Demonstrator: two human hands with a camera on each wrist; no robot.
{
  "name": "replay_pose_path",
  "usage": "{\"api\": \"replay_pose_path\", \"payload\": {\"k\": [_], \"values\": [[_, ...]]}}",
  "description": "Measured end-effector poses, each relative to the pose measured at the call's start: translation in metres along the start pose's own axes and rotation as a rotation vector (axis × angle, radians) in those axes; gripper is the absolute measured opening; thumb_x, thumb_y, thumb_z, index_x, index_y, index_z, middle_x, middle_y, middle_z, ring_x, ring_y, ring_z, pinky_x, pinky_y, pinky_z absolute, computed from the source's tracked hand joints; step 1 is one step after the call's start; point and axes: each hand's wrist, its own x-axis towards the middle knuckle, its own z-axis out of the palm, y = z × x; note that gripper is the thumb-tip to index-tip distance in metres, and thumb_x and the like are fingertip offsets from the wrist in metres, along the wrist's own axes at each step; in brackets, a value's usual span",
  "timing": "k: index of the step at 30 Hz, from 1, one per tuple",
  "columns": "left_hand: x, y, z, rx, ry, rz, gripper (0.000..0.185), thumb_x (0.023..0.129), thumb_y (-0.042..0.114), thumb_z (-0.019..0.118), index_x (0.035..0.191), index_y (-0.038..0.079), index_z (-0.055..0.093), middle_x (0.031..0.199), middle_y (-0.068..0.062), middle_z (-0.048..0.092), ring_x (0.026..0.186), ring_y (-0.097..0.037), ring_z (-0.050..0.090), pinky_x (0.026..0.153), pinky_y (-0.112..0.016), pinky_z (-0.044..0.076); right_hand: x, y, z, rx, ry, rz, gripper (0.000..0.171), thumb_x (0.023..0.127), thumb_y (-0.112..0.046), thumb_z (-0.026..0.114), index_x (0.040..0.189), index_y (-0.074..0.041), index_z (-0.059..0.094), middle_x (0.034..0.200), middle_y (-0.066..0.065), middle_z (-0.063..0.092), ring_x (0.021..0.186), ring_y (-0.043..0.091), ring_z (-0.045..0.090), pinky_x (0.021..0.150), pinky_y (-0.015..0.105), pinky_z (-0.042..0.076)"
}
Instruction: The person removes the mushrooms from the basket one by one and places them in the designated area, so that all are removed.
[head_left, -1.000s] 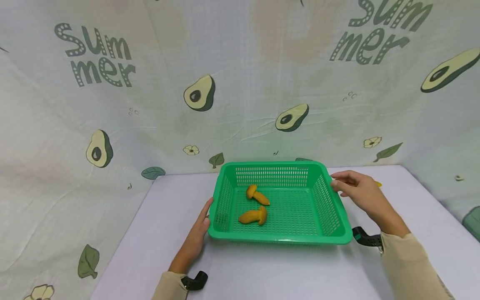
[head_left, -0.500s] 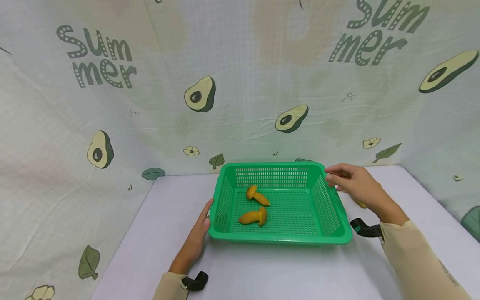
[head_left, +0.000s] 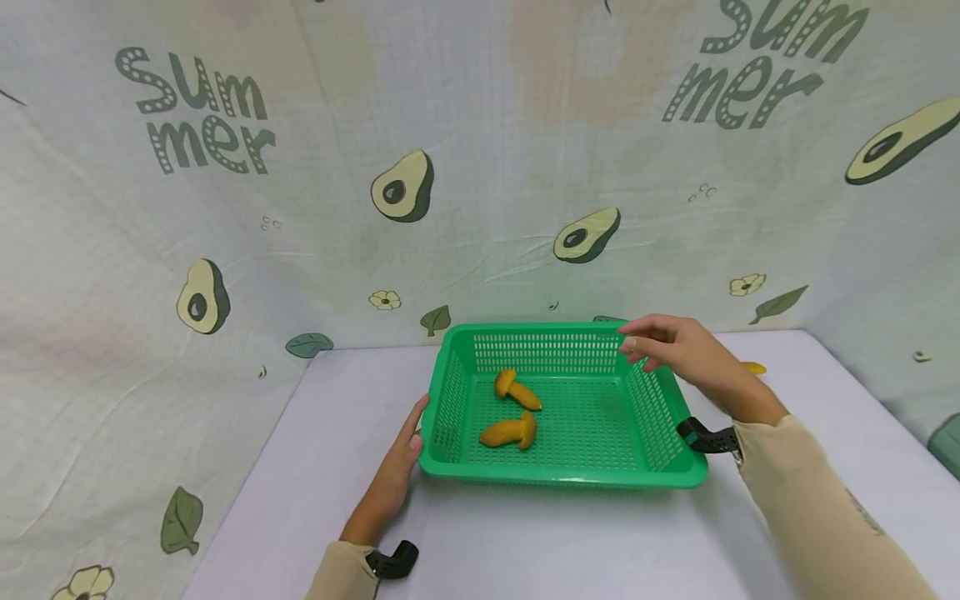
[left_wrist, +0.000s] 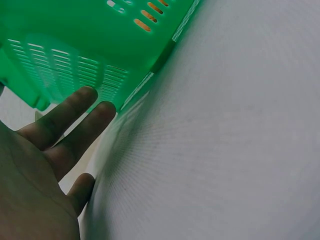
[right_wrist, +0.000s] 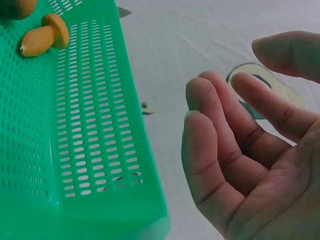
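A green plastic basket [head_left: 562, 477] with slotted walls stands on the white table. Inside, towards its left, lie two yellow-brown mushrooms, one farther back [head_left: 519, 392] and one nearer [head_left: 510, 431]. My left hand [head_left: 392, 475] is at the basket's left side; in the left wrist view its fingers [left_wrist: 82, 125] are extended against or close to the slotted wall. Above the back right corner hovers my right hand [head_left: 686, 354]. Its fingers [right_wrist: 205, 155] are loosely bent and hold nothing, as the right wrist view shows.
A yellow object [head_left: 754, 367] lies on the table right of the basket, mostly hidden behind my right forearm. A cloth backdrop [head_left: 480, 167] printed with avocados rises behind the table [head_left: 525, 542].
My right hand has moved left and slightly up, from beside the basket's right rim to over its back right corner. The left hand, basket and mushrooms stay put.
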Motion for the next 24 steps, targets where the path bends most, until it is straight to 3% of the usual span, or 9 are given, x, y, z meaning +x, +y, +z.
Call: {"api": "replay_pose_path", "payload": {"k": [8,17,24], "values": [[-0.001,0.0,-0.001,-0.01,0.0,0.015,0.054,0.11,0.029,0.026,0.162,0.028,0.017,0.164,-0.01,0.023,0.141,-0.042,0.035,0.108,-0.075,0.013,0.009,-0.004,0.005,0.006,-0.022,-0.042,0.042,0.102,-0.034,0.061,0.132,-0.005,0.059,0.117,0.016,0.066,0.102,0.025,0.066,0.082,0.042,0.056],[0.002,0.001,-0.002,-0.023,-0.023,0.023,0.054,0.11,0.033,0.027,0.162,0.028,0.016,0.163,-0.012,0.024,0.141,-0.042,0.034,0.109,-0.074,0.012,0.02,-0.007,0.009,0.01,-0.038,-0.027,0.042,0.101,-0.036,0.062,0.13,-0.006,0.06,0.118,0.015,0.067,0.103,0.027,0.066,0.083,0.043,0.055],[0.0,-0.001,-0.001,-0.031,-0.008,-0.004,0.055,0.109,0.035,0.028,0.162,0.029,0.017,0.164,-0.009,0.023,0.142,-0.04,0.034,0.109,-0.074,0.011,0.026,-0.004,0.016,0.027,-0.046,-0.026,0.041,0.101,-0.032,0.062,0.13,-0.002,0.059,0.117,0.019,0.066,0.1,0.029,0.067,0.081,0.039,0.056]]}}
